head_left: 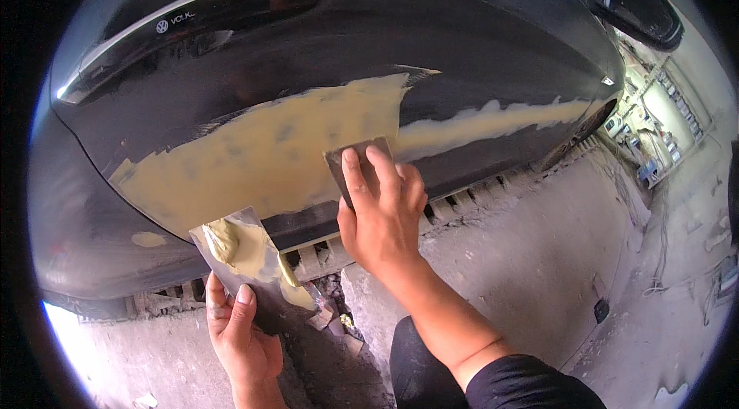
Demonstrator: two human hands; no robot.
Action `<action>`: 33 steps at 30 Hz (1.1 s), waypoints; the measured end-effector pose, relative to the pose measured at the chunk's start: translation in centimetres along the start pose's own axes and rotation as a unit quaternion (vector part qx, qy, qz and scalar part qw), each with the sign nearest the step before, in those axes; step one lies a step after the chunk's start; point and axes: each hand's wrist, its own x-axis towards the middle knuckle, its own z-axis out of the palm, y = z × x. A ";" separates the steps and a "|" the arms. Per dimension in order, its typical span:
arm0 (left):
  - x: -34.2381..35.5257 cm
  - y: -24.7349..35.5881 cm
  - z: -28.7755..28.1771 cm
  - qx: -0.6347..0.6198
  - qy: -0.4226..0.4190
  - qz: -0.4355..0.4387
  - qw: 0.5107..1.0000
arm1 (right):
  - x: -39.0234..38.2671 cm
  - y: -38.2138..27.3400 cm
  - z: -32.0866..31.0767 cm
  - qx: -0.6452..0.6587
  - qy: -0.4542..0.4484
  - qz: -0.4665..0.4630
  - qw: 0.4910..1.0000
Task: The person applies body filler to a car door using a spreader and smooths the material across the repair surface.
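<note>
"Why is the grey plate [265,290] held down there?"

"The left hand [246,347] has its near edge pinched, thumb on top, the other fingers mostly hidden beneath. I'd say that leaves the far end free and keeps the pale putty mound [222,242] within the other hand's reach."

"And the right hand [385,228]?"

"Its fingers are closed on a dark flat spreader [336,166]: index and middle slightly parted on the face, probably to share the pressure; the thumb sits by the lower left edge (its exact grip I can't make out)."

"Where's the spreader?"

"Apparently against the car door [493,32], over the lower right part of the broad yellowish patch [285,151]."

"Any containers?"

"None near the hands; the plate does that job, carrying the mound and a smeared film. Off to the right, far back, small containers [673,113] stand in rows on a rack, too small for me to tell what's inside."
</note>
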 end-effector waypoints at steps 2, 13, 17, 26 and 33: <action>-0.1 0.2 -0.1 0.000 -0.004 0.003 1.000 | -0.6 0.7 -1.5 0.021 -0.034 0.006 0.999; -0.3 0.4 -0.1 0.004 -0.014 0.004 1.000 | 5.1 2.0 -5.0 -0.036 -0.005 0.019 0.999; -0.2 0.3 -0.5 0.008 -0.006 0.008 1.000 | 1.3 3.0 -2.4 -0.028 -0.024 -0.006 0.999; -0.1 -0.5 -1.4 0.022 0.007 0.001 1.000 | -6.9 6.7 6.4 -0.022 0.018 -0.021 0.999; -0.6 -1.0 -1.1 0.033 0.005 -0.009 0.999 | -9.5 8.5 8.9 -0.014 0.021 -0.022 0.999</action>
